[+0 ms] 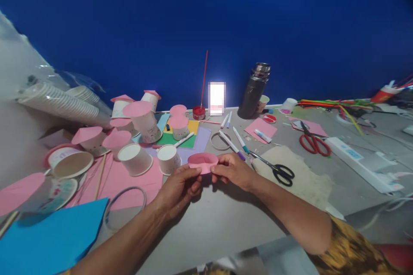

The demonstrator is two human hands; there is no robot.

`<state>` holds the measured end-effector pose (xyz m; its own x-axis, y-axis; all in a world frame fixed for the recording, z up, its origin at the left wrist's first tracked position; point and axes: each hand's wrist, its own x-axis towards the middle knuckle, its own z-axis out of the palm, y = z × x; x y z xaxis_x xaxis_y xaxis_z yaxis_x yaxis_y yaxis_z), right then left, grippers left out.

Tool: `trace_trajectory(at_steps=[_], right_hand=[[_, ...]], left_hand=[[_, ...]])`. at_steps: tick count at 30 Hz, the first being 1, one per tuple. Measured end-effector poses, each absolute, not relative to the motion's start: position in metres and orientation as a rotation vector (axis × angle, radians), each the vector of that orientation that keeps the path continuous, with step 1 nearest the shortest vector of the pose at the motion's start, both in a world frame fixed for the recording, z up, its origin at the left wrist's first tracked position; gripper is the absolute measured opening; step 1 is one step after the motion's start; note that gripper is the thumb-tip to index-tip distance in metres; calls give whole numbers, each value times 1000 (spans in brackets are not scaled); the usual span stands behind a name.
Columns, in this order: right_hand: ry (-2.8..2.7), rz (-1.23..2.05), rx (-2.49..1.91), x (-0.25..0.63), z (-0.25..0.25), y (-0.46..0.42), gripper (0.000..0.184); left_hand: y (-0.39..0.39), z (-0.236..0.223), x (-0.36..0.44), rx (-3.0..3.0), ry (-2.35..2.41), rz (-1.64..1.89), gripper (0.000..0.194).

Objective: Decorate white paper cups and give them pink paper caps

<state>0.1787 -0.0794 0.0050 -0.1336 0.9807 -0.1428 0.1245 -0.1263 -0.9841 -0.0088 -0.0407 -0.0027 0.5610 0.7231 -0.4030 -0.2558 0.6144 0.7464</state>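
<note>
A small pink paper piece (202, 160), rounded in outline, is held up over the front of the table between both hands. My left hand (185, 180) pinches its lower left edge, and my right hand (230, 169) pinches its right edge with thumb and finger. Just left of the hands stands a white paper cup (168, 159) upside down, with another upturned cup (134, 159) beside it. Behind my right hand lie capped markers (231, 144) and a grey tape ring (221, 141). Black-handled scissors (280, 172) rest to the right of that hand.
Several cups with pink paper tops (142, 122) crowd the left, near a blue sheet (54, 240) and stacked cups (61, 105). A dark thermos (254, 92) stands by the blue wall. Red-handled scissors (314, 144) and a white power strip (361, 165) lie at right.
</note>
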Motion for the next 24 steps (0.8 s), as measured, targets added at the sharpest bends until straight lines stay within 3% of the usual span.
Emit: trace_trajectory(at_steps=[7,12,15,18,24], right_hand=[[-1497,1279,-1417,210,35,-80,19],[-1293,278,-1830,292,79,-87,23],[-1321,-18,-2260,331,76,-81,23],[-1412,51,-2530,345,50,-67,20],[-1417,158,-2517,360,11,-57,14]], left_hand=[[-38,-2,-10,709,801,685,32],[-34,-3,-10,756,803,695,34],[-35,-4,-10,762,806,698,33],[-36,-3,-9,755,818,693,31],[-35,-3,-10,757,825,704,30]])
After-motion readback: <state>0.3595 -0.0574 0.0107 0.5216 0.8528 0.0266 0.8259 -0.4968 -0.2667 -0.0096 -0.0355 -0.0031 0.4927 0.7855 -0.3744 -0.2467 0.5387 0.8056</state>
